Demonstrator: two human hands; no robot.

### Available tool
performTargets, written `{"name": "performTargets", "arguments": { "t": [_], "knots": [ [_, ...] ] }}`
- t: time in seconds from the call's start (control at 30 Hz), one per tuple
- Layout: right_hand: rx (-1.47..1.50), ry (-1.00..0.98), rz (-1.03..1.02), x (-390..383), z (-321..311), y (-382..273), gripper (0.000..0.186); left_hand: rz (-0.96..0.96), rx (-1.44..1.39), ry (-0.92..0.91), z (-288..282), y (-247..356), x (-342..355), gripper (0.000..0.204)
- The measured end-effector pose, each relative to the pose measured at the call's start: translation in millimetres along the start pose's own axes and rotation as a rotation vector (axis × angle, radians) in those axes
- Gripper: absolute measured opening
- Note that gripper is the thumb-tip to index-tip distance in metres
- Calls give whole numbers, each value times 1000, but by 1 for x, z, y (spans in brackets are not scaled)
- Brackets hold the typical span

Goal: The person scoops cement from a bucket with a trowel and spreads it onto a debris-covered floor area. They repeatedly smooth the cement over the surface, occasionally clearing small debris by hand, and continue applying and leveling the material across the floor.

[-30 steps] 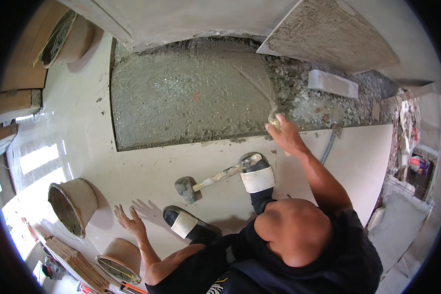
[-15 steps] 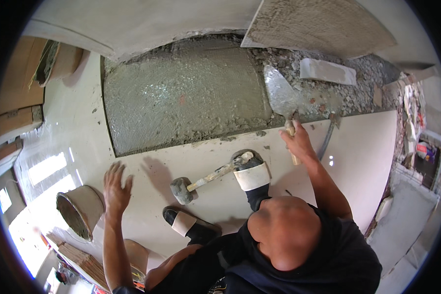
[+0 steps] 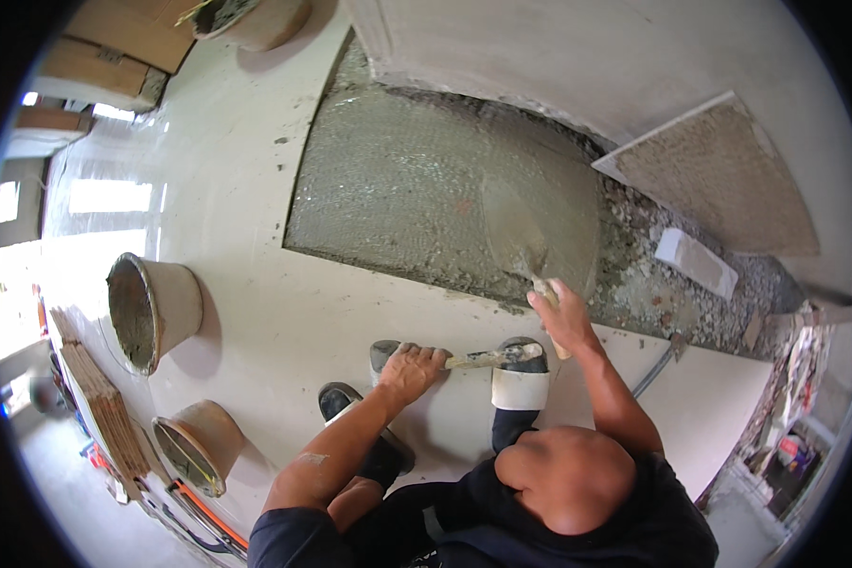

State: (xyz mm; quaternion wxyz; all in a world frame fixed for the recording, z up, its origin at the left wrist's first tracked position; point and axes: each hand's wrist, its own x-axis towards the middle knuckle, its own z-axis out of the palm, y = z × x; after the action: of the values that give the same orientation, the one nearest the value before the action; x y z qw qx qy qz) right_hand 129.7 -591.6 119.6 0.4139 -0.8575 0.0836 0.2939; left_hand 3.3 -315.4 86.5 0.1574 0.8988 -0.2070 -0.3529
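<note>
Left hand [image 3: 412,372] has moved across to the mallet [image 3: 480,360], covering part of it; whether its grip is closed cannot be told. Right hand [image 3: 563,317] has its grip closed around the trowel [image 3: 541,284], blade on the grey mortar bed [image 3: 388,175], beside gravel [image 3: 632,222].

Glossy wet mortar [image 3: 398,180], trowel handle [image 3: 541,283] apparently wood

We see a pale, glossy floor [image 3: 241,284] stretching to the left, where bright patches of light [image 3: 110,196] gleam on it. A plain off-white wall [image 3: 511,57] rises along the far side; duller grey flooring [image 3: 66,473] lies near left.
</note>
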Motion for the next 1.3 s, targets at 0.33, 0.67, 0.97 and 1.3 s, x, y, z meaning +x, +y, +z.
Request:
{"name": "performTargets", "arguments": {
  "t": [0.33,0.67,0.97,1.3],
  "knots": [
    [122,22,-14,-29,18,8,46,30,-93,68,-14,-40,-40,33],
    [77,39,65,-32,44,-14,37,-172,-68,1,-2,-116,-92,24],
    [-254,53,150,-90,-15,-71,30,-86,-14,17,-38,-124,-118,40],
    [-484,24,613,-353,-186,-204,35,-916,-1148,775,-156,-2,-387,45]
  ]
}}
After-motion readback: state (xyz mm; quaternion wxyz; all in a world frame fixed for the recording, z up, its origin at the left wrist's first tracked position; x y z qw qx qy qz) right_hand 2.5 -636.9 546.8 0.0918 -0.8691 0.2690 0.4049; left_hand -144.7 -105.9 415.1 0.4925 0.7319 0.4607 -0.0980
